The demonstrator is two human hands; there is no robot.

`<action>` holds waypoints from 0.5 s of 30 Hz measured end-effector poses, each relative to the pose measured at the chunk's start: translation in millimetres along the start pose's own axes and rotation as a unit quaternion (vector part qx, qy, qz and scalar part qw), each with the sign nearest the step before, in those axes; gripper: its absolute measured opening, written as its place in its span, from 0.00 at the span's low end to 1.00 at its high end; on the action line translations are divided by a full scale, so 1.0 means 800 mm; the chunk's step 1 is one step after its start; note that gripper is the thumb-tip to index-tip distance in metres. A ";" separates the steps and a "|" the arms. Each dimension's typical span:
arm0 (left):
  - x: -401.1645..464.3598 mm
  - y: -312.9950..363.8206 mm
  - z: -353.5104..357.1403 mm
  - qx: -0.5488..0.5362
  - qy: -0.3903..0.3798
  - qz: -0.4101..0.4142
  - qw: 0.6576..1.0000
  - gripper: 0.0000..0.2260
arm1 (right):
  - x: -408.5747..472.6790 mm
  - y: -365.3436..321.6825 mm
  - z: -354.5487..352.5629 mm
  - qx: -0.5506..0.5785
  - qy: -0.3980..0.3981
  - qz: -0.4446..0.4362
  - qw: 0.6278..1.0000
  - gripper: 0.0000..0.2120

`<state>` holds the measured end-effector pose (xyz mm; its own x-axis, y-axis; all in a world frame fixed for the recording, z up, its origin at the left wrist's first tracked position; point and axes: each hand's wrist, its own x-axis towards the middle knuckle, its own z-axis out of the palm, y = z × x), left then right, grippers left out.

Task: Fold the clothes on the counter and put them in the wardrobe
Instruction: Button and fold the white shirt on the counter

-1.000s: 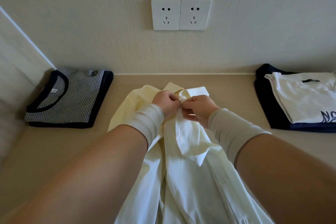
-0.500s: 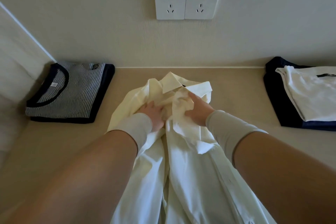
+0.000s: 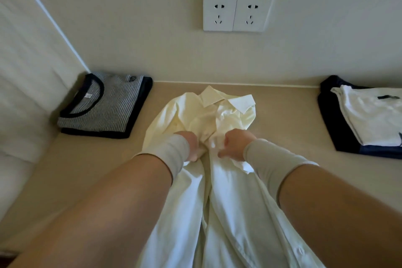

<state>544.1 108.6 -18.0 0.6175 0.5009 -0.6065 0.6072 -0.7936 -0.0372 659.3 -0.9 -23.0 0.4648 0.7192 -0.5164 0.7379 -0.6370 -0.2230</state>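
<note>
a: head view, where's the shirt?
b: the pale yellow button shirt (image 3: 219,198) lies mid surface (image 3: 87,169), collar far, hem off the near edge.
a: each grip?
b: left hand (image 3: 192,144) and right hand (image 3: 236,144) both pinch the placket. folded striped t-shirt (image 3: 102,105) far left, folded white t-shirt (image 3: 369,117) on a navy garment (image 3: 330,128) far right.

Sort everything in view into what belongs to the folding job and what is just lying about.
Job: pale yellow shirt, gripped by left hand and right hand; folded striped top; folded white and navy clothes; counter.
Lying about: wall sockets.
</note>
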 end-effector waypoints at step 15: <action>-0.069 -0.007 -0.053 -0.305 -0.129 0.019 0.943 0.19 | -0.047 0.022 -0.028 0.075 0.120 0.058 0.988 0.13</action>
<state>527.7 99.9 49.9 0.5500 0.3127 -0.7744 0.8106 -0.4230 0.4049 666.1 -32.6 11.1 0.6577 0.6731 -0.3381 0.6011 -0.7395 -0.3029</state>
